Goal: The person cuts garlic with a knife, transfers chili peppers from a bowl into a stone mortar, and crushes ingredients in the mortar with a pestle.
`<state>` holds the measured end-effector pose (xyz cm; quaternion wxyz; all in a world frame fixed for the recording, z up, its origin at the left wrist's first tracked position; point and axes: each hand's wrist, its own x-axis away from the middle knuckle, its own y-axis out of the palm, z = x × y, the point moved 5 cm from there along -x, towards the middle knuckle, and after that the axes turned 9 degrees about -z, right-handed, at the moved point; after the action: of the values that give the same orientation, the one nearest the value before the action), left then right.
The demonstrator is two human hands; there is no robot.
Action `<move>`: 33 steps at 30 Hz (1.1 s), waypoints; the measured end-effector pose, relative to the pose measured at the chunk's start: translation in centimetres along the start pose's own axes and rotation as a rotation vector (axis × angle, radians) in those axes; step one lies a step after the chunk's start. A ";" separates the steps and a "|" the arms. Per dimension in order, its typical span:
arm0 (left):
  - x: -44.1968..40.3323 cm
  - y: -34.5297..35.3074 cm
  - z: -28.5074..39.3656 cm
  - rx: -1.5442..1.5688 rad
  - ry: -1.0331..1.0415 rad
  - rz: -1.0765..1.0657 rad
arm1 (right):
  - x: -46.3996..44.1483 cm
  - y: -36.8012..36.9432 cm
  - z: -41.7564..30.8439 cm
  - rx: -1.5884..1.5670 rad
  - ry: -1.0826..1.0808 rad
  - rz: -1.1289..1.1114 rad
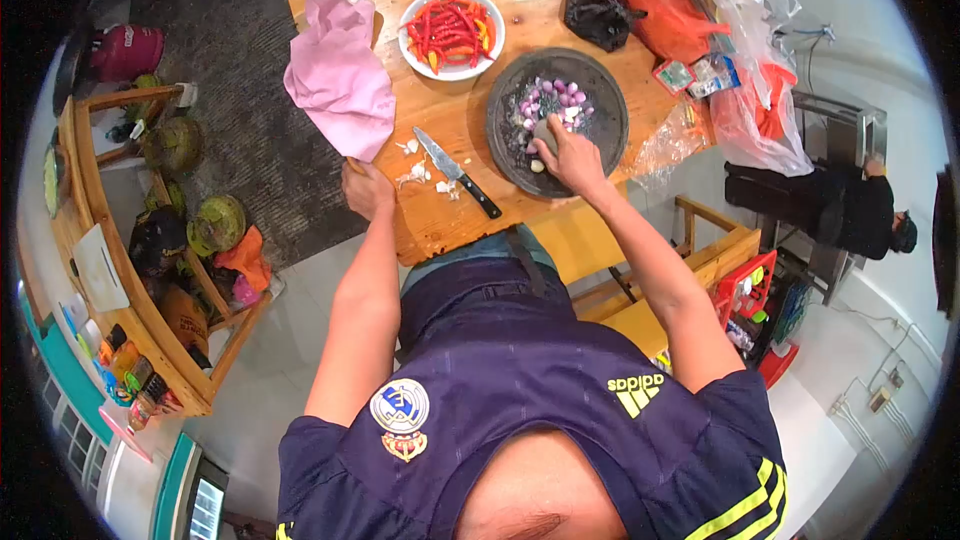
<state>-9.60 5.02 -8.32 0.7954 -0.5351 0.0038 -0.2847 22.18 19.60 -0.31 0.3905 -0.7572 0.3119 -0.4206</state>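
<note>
My right hand (pixel 575 158) is closed around a grey stone pestle (pixel 544 133) inside a wide, dark stone mortar (pixel 608 140). Peeled shallots (pixel 562 97) lie in the mortar, some of them cut or broken, beside a few pale garlic cloves (pixel 537 166). At the left edge of the wooden table (pixel 430 225), my left hand (pixel 368 190) has its fingers curled round the edge, just below a pink cloth (pixel 345 75). A black-handled knife (pixel 455 170) lies between my hands, next to white garlic peelings (pixel 414 174).
A white bowl (pixel 403 38) of red chillies stands behind the mortar. Black (pixel 600 15), orange (pixel 655 0) and clear plastic bags (pixel 775 130) crowd the table's right side. A wooden shelf (pixel 85 190) stands at left; another person (pixel 850 200) is at far right.
</note>
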 end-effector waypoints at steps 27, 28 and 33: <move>0.4 -0.4 0.6 -0.119 -0.127 -0.065 | -4.3 -0.7 3.5 -0.188 0.179 -0.115; 0.1 -0.2 0.4 -0.108 -0.128 -0.086 | -3.8 0.1 3.0 -0.106 0.274 -0.048; -0.6 1.2 -0.8 -0.119 -0.171 -0.090 | -0.1 0.4 -1.2 -0.033 0.470 0.152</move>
<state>-9.84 4.99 -9.84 0.7460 -0.6035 -0.0712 -0.2724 21.00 19.07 -0.27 0.3254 -0.6189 0.4570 -0.5497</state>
